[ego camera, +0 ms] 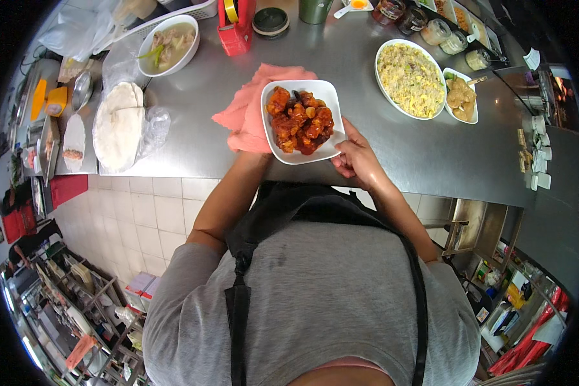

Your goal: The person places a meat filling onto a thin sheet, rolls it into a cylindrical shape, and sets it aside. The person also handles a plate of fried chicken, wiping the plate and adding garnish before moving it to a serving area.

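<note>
A square white dish (336, 96) with rounded corners holds chunks of fried meat (301, 120) in a glossy red sauce. My right hand (357, 157) grips its lower right corner, thumb on the rim and fingers underneath. A pink cloth (251, 111) spreads out to the left of the dish and partly beneath it. At the cloth's lower edge my left forearm (241, 181) disappears, so my left hand is hidden under the cloth and dish. Whether those fingers grip anything does not show.
Across the steel counter (198, 125) stand a bowl of soup (195, 46), a flatbread-like dough sheet (120, 125) on plastic, a red tape dispenser (235, 34), an oval plate of fried rice (410, 79) and a small dish of sauced pieces (461, 99). Several jars (435, 32) line the back right.
</note>
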The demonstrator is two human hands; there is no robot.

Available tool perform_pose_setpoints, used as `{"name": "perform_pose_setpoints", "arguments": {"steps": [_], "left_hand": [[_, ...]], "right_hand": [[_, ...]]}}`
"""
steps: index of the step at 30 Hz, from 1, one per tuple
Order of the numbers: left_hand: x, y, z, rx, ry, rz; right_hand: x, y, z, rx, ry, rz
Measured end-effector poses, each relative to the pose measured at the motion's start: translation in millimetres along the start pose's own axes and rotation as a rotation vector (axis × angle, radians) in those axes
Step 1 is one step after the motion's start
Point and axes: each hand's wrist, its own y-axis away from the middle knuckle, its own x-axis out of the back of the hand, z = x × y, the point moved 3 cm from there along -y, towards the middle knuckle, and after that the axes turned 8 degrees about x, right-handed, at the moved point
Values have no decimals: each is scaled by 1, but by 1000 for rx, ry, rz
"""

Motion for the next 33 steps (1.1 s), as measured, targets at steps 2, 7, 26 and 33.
{"name": "perform_pose_setpoints", "arguments": {"steps": [2,7,26,33], "left_hand": [[-9,4,12,-23,75,-5],[-8,26,29,-107,367,-88],[31,-171,234,-383,-427,-340],[-180,-346,402,-317,-449,-117]], "right_hand": [[1,-3,2,6,24,58],[9,-7,-4,239,130,174],[331,63,-169,524,-62,424],[429,87,-192,566,-74,496]]}}
